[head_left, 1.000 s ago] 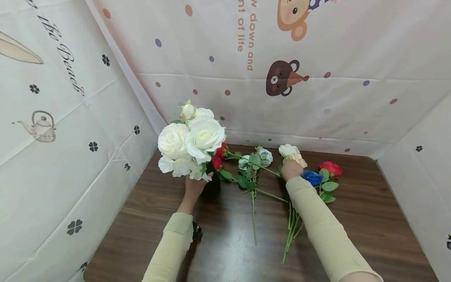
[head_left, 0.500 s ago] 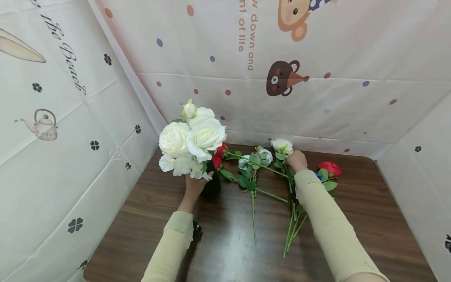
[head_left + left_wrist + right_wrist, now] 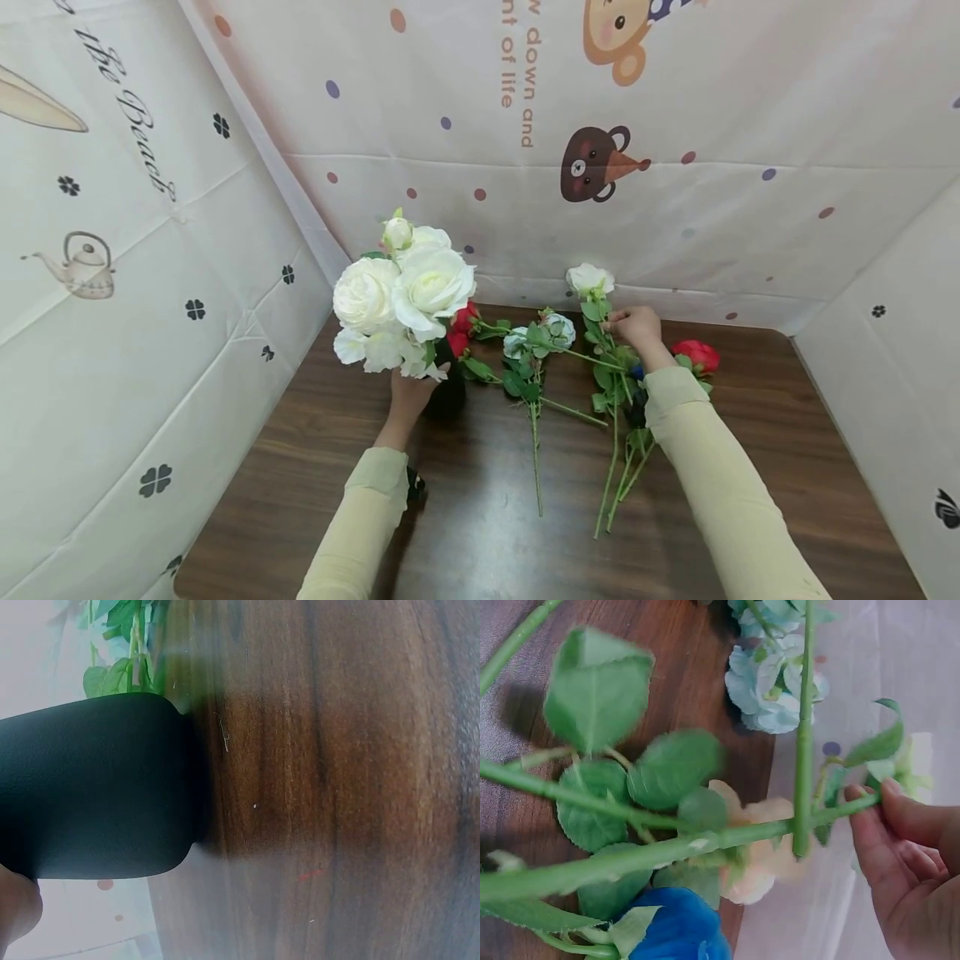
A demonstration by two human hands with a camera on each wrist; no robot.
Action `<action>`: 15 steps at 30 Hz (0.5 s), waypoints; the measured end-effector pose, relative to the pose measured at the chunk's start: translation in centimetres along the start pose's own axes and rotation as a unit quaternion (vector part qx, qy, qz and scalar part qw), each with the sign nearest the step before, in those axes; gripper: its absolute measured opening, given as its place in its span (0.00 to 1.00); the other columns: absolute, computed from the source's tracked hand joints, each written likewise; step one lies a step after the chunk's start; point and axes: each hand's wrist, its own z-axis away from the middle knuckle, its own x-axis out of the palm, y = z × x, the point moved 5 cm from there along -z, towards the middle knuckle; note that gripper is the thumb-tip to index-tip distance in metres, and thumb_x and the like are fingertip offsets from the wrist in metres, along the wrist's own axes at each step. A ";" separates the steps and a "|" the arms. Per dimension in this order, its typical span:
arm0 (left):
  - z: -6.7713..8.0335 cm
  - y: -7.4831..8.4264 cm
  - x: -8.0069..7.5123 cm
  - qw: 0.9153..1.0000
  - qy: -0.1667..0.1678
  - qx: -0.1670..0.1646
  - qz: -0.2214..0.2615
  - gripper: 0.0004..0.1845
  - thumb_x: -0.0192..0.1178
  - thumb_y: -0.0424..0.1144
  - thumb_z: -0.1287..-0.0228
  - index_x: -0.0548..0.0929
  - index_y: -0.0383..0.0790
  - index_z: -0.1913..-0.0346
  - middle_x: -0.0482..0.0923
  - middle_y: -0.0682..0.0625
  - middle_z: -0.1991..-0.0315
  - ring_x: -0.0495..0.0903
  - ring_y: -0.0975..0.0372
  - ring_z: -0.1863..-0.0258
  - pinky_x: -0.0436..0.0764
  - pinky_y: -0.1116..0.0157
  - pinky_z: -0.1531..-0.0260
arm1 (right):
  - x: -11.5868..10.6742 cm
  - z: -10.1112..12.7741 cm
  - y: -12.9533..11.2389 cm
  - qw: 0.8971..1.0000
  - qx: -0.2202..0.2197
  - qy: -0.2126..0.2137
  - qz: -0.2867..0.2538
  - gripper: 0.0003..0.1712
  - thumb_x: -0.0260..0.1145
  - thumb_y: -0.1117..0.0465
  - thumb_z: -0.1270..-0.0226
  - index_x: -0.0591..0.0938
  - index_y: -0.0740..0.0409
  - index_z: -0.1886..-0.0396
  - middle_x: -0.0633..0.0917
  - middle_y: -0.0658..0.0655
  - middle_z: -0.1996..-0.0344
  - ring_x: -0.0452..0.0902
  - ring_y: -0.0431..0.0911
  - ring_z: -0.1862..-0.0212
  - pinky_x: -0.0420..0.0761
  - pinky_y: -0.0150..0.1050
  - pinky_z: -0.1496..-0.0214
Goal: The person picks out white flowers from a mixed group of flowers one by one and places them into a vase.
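Observation:
My left hand [image 3: 411, 396] grips a black vase [image 3: 448, 390] that holds a bunch of white flowers [image 3: 431, 292]. In the left wrist view the vase [image 3: 97, 787] stands on the wooden table, with only a bit of the hand [image 3: 19, 907] showing. My right hand [image 3: 637, 327] pinches the green stem [image 3: 750, 834] of a white rose [image 3: 590, 278] between thumb and fingertips, just below the bloom. That rose is lifted at its head, above other stems. Below it in the right wrist view lie a blue flower [image 3: 679, 926] and a peach flower [image 3: 754, 881].
Light blue flowers [image 3: 558, 331] lie at the middle of the table [image 3: 495, 533]. Red flowers [image 3: 462, 321] are beside the vase, and another red flower [image 3: 696, 355] lies right of my right hand. Printed cloth [image 3: 450, 158] hangs behind the table.
My right hand has moved from over the peach and white blooms to the white rose's stem. The rose's head has risen and shifted slightly left. The left hand stays on the vase.

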 end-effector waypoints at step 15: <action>0.0 0.2 0.1 1.000 0.015 0.013 -0.005 0.34 0.78 0.28 0.52 0.75 0.20 0.41 0.84 0.32 0.49 0.81 0.41 0.45 0.82 0.44 0.46 | -0.9 1.8 -2.3 0.985 -0.086 0.120 -0.095 0.17 0.64 0.59 0.24 0.83 0.68 0.46 0.86 0.72 0.51 0.86 0.55 0.55 0.83 0.30 0.60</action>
